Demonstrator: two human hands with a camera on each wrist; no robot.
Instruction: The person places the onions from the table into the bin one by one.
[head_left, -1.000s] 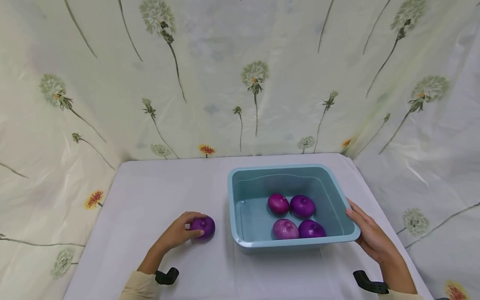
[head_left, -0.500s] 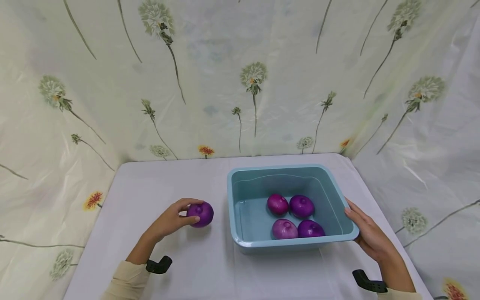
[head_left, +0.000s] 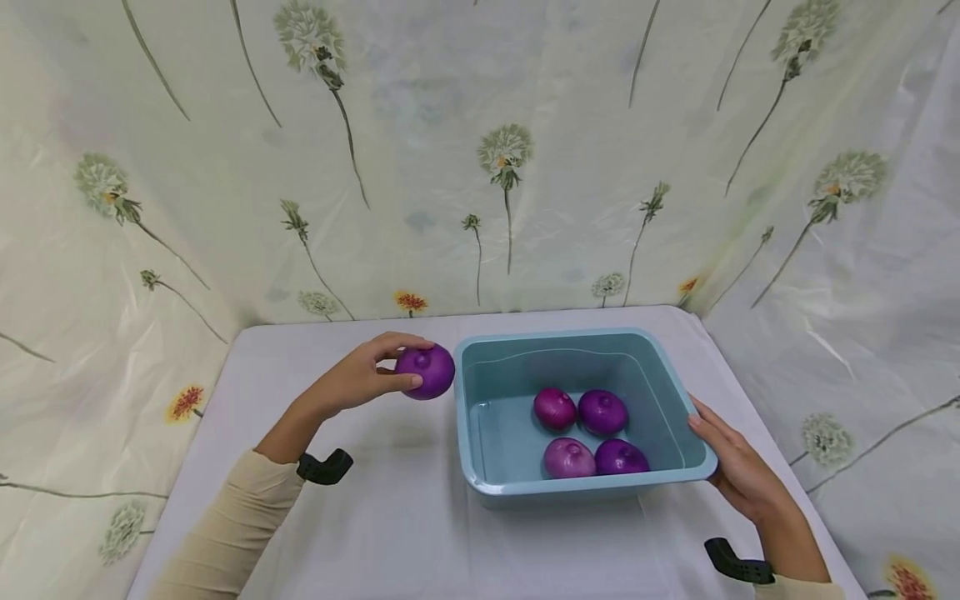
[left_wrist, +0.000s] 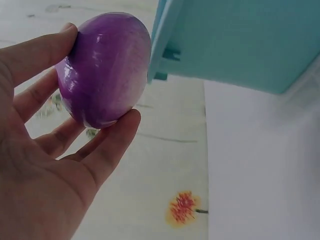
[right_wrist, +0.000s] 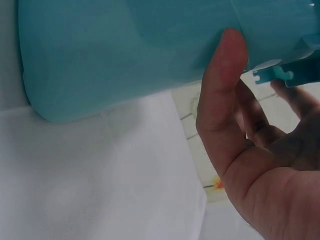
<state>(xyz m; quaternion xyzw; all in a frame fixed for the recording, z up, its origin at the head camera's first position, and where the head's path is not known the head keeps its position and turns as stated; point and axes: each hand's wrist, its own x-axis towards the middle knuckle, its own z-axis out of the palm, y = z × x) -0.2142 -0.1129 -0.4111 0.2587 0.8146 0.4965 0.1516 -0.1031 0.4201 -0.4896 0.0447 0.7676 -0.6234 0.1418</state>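
My left hand (head_left: 371,371) grips a glossy purple onion (head_left: 425,372) between thumb and fingertips. The onion is raised over the table, right beside the left rim of a light-blue plastic basin (head_left: 468,450). In the left wrist view, the fingers wrap the onion (left_wrist: 105,70), whose pale side faces the basin wall (left_wrist: 235,45). Several purple onions lie grouped on the basin floor, among them a reddish one (head_left: 556,409) and a paler one (head_left: 569,458). At the basin's right side, my right hand (head_left: 742,467) holds the rim, with a digit against the outer wall (right_wrist: 115,55).
A white cloth covers the table (head_left: 322,533) under the basin. Behind it and on both sides hang pale sheets (head_left: 420,167) printed with dandelions. Each wrist wears a black band mount, the left one (head_left: 324,467) over the table and the right one (head_left: 738,562) near the front.
My left hand has lifted the onion off the table and carried it up, away from me and slightly right, to the basin's left rim. The right hand and basin have stayed put.
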